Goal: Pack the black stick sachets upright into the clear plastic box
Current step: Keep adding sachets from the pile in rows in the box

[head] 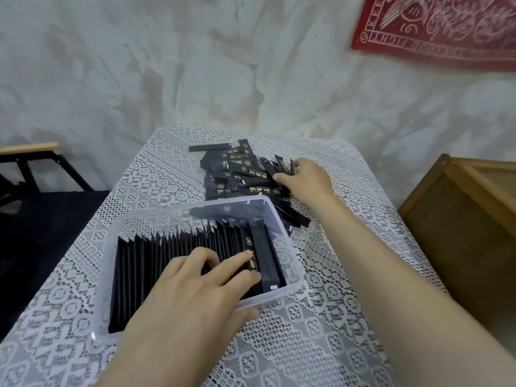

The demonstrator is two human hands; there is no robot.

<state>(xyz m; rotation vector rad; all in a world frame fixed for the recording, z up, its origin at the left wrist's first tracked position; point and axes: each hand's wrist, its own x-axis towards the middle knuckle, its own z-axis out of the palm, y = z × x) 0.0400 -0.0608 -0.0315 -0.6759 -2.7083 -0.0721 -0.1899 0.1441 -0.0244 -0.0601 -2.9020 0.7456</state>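
Black stick sachets (243, 174) lie heaped at the fingertips of the nearer right hand (304, 180), long axes crosswise, several pinched against its thumb, while spread fingers of the left hand (201, 280) press the upright row (167, 244) inside the clear plastic box (111, 247).

White lace tablecloth (307, 344), red banner (435, 29) on wall, wooden cabinet (469, 224) at right

The lace-covered table (321, 344) bears a clear plastic box (273, 296) and, beyond it, loose black sachets (240, 174).
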